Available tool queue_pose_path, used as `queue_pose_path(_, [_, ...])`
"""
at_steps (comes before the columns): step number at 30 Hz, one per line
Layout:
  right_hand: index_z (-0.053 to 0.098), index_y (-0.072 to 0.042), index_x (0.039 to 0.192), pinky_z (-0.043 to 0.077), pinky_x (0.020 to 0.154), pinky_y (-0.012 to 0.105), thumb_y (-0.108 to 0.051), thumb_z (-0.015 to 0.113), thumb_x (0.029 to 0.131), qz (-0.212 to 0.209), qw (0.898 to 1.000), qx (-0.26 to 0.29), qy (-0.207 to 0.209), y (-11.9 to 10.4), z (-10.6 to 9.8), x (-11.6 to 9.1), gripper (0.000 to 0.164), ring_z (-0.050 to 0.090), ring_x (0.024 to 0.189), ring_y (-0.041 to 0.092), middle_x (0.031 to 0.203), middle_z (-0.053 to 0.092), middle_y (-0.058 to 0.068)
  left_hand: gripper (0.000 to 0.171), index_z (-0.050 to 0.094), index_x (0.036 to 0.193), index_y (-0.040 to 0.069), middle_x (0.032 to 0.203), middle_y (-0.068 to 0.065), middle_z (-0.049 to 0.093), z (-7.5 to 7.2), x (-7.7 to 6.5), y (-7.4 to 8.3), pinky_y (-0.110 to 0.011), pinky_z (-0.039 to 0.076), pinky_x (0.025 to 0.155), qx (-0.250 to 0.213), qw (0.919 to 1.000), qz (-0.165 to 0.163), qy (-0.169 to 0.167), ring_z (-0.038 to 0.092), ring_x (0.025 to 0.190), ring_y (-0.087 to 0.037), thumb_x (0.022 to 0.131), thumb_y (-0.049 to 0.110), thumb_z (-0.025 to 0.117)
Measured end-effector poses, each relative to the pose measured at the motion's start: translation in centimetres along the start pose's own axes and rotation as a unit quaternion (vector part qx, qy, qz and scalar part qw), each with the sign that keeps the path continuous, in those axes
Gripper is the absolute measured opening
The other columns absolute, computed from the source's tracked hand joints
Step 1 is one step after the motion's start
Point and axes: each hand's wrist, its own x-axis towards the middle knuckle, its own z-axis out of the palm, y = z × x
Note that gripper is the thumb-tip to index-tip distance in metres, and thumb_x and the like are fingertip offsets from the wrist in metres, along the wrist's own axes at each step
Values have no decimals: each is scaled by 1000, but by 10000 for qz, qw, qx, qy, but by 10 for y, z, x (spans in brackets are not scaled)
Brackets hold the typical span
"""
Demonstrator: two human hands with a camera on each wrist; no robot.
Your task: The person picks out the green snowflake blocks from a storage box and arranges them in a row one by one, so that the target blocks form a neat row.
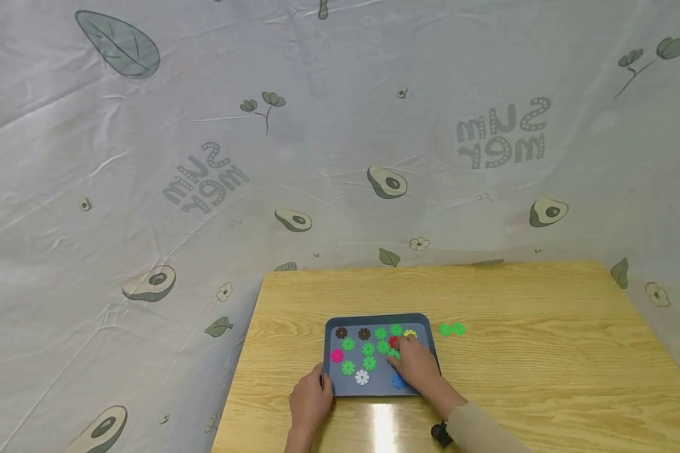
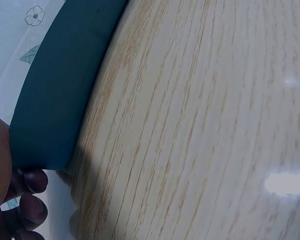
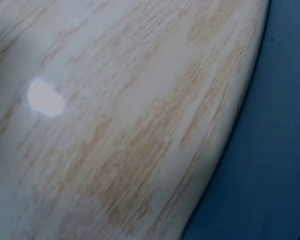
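Nearest, the left hand (image 1: 310, 399) grips the near left corner of a grey-blue tray (image 1: 381, 385), its fingers curled round the edge. Over the tray's right half, the right hand (image 1: 419, 365) reaches with fingers bent down beside a red disc (image 1: 393, 341); whether they pinch anything cannot be told, as the right wrist view shows only the tray's side and wood. Judged from this pose, good handling calls for a light pinch at one disc's rim, neighbours left undisturbed, and a firm left grip against sliding.

Thin, round and notched like small flowers, the discs lie flat in the tray. Toward the front are a white disc (image 1: 362, 377) and a partly hidden blue disc (image 1: 397, 381); then a pink disc (image 1: 337, 356) at left, scattered green discs (image 1: 368, 348), and, farther back, two brown discs (image 1: 364, 334) and a yellow disc (image 1: 410, 333). Right of the tray, two more green discs (image 1: 459, 328) lie side by side on the wooden surface (image 1: 544, 358). Behind hangs a pale printed cloth (image 1: 340, 138).
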Motion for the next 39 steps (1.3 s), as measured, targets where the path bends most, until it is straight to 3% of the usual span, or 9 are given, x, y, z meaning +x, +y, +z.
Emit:
queue_pose_path(4, [66,-3,94,53,64,44,-28,85,87,-8,9999,111,19,-1,-1,-2,32,59,70,22,90,56,9,26,75,120,11,74,3,67,0,0,1,-36,38,48,-9,10000,-22,1,47,55,-11,96,16,66])
queue_pose_path(10, [68,6,109,55,63,46,-33,86,86,90,9999,-81,102,0,-1,-2,48,64,69,28,106,61,23,25,75,119,12,69,7,62,0,-1,2,-35,36,48,-34,10000,-42,13,46,54,-12,97,15,65])
queue_pose_path(13, [68,7,107,56,63,46,-34,86,86,107,9998,-140,83,0,-1,-1,49,64,69,29,107,62,25,26,75,120,12,66,8,59,0,0,2,-35,35,48,-55,10000,-50,40,45,54,-12,96,15,65])
queue_pose_path(18, [66,-2,94,54,64,44,-32,87,85,105,9999,79,88,1,-2,-1,38,60,69,22,95,60,14,27,75,121,11,63,9,53,-1,0,3,-34,34,47,-86,9999,-80,27,44,53,-12,97,16,65])
queue_pose_path(25, [65,-10,98,45,64,34,-13,81,90,-166,9960,869,108,1,-4,1,18,48,67,11,76,55,-5,29,75,123,11,61,9,50,-2,-2,3,-34,34,49,-66,9999,-148,-9,44,53,-12,97,16,64])
queue_pose_path(32, [70,-6,108,48,65,33,-12,75,94,65,9789,1877,801,15,-38,13,15,59,71,11,87,64,-1,28,76,121,12,67,6,60,0,-3,3,-35,37,50,33,9999,-121,100,46,55,-12,95,16,66])
queue_pose_path(39, [67,-2,120,53,71,37,-17,67,101,597,9682,2138,1154,65,-77,19,24,71,91,27,102,67,11,29,75,122,11,68,7,60,1,-2,3,-35,38,50,6,9999,-127,53,47,55,-11,95,16,65])
